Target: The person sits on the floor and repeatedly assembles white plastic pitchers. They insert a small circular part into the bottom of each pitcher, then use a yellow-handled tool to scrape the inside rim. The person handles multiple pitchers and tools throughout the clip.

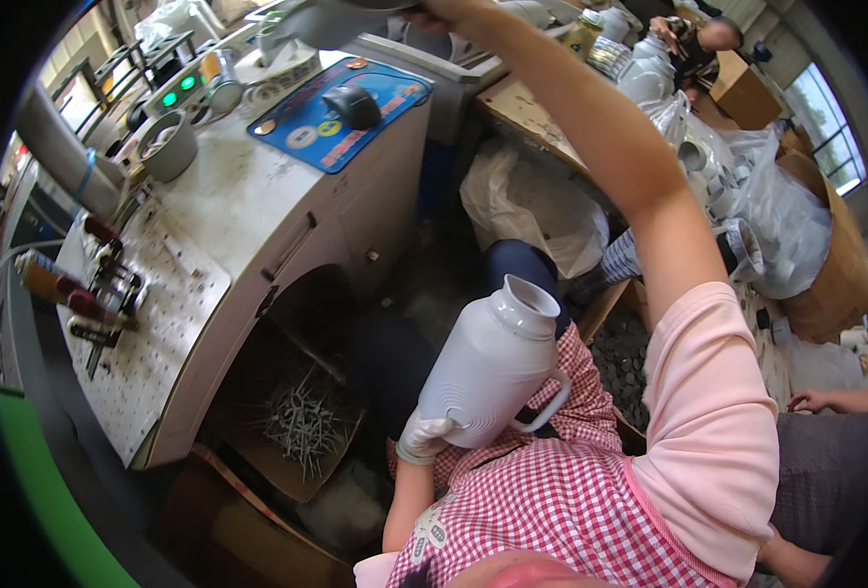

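A pale grey-white jug (pixel 483 367) with an open neck and a side handle rests upright but tilted on my lap. My left hand (pixel 422 438), in a white glove, is closed around its lower left side; part of the fingers is hidden behind the jug. My right arm stretches far up and forward. At the top edge my bare right hand (pixel 441 14) grips the end of a smooth grey plastic piece (pixel 334 25), which the picture cuts off, so its full shape does not show.
A white worktable (pixel 228 211) stands to the left with toggle clamps (pixel 111 284), a grey cup (pixel 167 145) and a dark mouse (pixel 353 106) on a blue mat (pixel 307 137). Beneath it, a box holds thin grey scraps (pixel 307 421). Bagged parts (pixel 777 225) and another person (pixel 694 44) are at right.
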`<state>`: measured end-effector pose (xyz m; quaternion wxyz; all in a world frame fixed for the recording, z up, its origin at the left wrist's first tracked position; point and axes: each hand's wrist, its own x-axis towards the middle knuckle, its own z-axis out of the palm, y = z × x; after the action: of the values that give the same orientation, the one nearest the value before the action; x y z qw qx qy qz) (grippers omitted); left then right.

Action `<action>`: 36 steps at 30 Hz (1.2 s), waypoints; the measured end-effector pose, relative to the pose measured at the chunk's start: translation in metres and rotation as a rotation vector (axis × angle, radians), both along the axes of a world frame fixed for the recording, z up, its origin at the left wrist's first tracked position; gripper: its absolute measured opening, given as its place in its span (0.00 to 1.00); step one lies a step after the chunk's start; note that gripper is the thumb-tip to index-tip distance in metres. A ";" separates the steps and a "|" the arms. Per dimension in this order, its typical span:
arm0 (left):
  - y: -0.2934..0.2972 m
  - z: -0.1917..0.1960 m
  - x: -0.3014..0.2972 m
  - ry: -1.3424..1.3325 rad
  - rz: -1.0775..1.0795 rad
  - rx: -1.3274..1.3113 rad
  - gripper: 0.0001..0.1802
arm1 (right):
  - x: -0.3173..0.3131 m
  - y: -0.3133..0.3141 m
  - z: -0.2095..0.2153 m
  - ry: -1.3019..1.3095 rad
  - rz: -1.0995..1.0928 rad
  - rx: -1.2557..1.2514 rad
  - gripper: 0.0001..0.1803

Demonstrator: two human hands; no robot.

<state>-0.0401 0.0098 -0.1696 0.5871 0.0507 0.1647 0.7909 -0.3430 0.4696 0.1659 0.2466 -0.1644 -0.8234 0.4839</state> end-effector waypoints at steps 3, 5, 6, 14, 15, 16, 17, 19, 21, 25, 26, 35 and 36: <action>0.008 -0.004 -0.004 -0.055 -0.053 0.050 0.46 | 0.031 0.104 -0.018 -0.088 -0.069 -0.300 0.15; 0.016 -0.004 -0.006 -0.057 -0.080 -0.049 0.46 | 0.036 0.132 -0.025 -0.067 -0.218 -0.210 0.15; 0.018 -0.003 -0.006 -0.067 -0.077 -0.074 0.46 | 0.035 0.139 -0.030 -0.067 -0.291 -0.171 0.15; 0.022 0.013 -0.011 -0.077 -0.084 -0.249 0.48 | 0.012 0.201 -0.067 -0.436 -0.627 0.882 0.16; 0.024 0.014 -0.013 -0.079 -0.086 -0.264 0.48 | -0.005 0.200 -0.090 -0.113 -0.932 0.935 0.22; 0.023 0.015 -0.013 -0.118 -0.078 -0.274 0.48 | -0.010 0.204 -0.100 -0.167 -0.829 0.870 0.23; 0.025 0.015 -0.014 -0.117 -0.084 -0.271 0.48 | -0.017 0.204 -0.111 -0.221 -0.725 0.803 0.23; 0.026 0.012 -0.014 -0.134 -0.096 -0.289 0.48 | -0.035 0.193 -0.131 -0.242 -0.700 0.843 0.23; 0.024 0.007 -0.013 -0.130 -0.107 -0.301 0.48 | -0.052 0.174 -0.144 -0.217 -0.734 0.835 0.23; 0.019 -0.004 -0.012 -0.108 -0.116 -0.324 0.50 | -0.065 0.143 -0.146 -0.203 -0.679 0.815 0.23; 0.018 -0.005 -0.011 -0.099 -0.118 -0.332 0.51 | -0.062 0.137 -0.142 -0.207 -0.645 0.811 0.23; 0.045 0.008 -0.010 0.001 0.009 -0.290 0.47 | 0.175 0.059 -0.094 -0.089 -0.129 0.880 0.19; 0.044 0.006 -0.010 0.013 0.013 -0.272 0.47 | 0.235 0.050 -0.099 -0.097 -0.047 0.722 0.20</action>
<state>-0.0503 0.0538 -0.1631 0.5825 -0.0251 0.2746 0.7646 -0.1079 0.5191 0.0669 0.2603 -0.1087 -0.9479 0.1480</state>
